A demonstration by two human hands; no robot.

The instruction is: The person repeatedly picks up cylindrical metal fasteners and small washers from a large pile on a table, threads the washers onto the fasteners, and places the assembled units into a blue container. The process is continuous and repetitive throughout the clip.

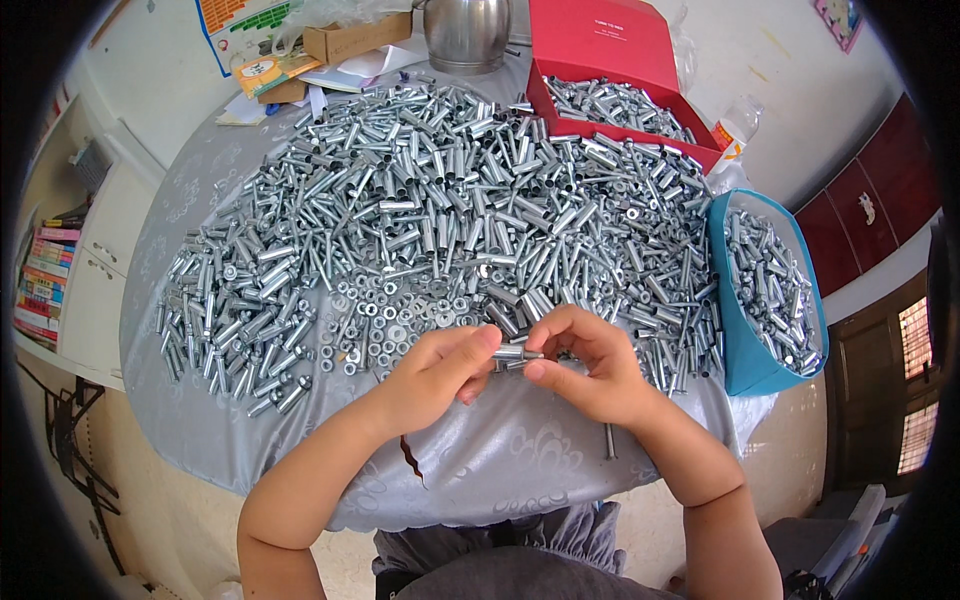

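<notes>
Over the near part of the table, my left hand (pixel 437 372) is closed around one end of a small silver sleeve anchor (pixel 511 352). From the other side my right hand (pixel 592 370) pinches its narrower tip between thumb and fingers. The anchor lies level between the two hands; the end inside my left hand is hidden. Just beyond my fingers are loose nuts and washers (pixel 392 318) and several wider metal sleeves (pixel 505 312). A large heap of metal sleeves and bolts (pixel 440 190) spreads across the table behind them. A single bolt (pixel 610 442) lies below my right hand.
Finished-looking anchors (pixel 225 335) are piled at the left. A red box (pixel 625 130) and a blue fabric bin (pixel 738 300), both filled with metal parts, stand at the right. A steel pot (pixel 466 35) and cardboard box (pixel 355 38) sit at the back. The grey tablecloth (pixel 500 450) has a tear.
</notes>
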